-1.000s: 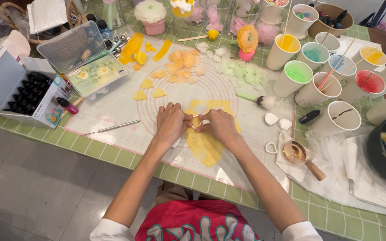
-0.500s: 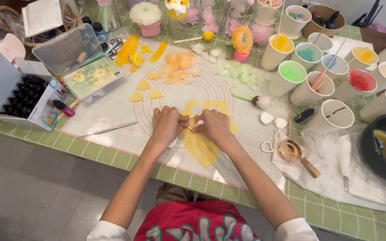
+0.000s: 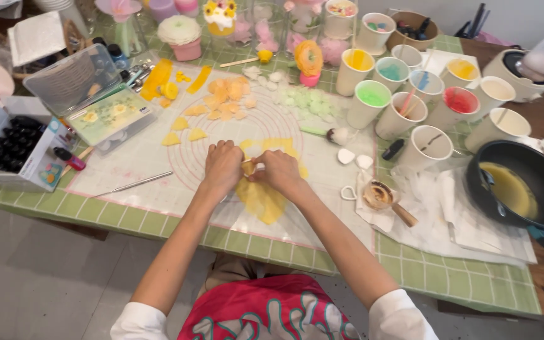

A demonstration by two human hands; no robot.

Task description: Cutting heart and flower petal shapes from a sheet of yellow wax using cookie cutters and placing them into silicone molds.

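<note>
My left hand (image 3: 223, 167) and my right hand (image 3: 277, 172) meet over a thin yellow wax sheet (image 3: 260, 200) spread on a translucent work mat (image 3: 158, 195). Together the fingers pinch a small cutter (image 3: 249, 167) pressed down onto the sheet; most of it is hidden by the fingertips. Cut yellow and orange petal pieces (image 3: 225, 99) lie farther back on the mat. Pale green pieces (image 3: 306, 101) lie to their right.
Paper cups of coloured wax (image 3: 373, 101) stand at the right. A black pan of yellow liquid (image 3: 517, 186) sits far right, a wooden spoon (image 3: 385, 201) on white paper. Left: an open plastic box (image 3: 92, 101), a tray of dark bottles (image 3: 14, 145), a metal tool (image 3: 133, 184).
Both hands stay together over the yellow sheet, with only small finger movements. The view has shifted slightly.
</note>
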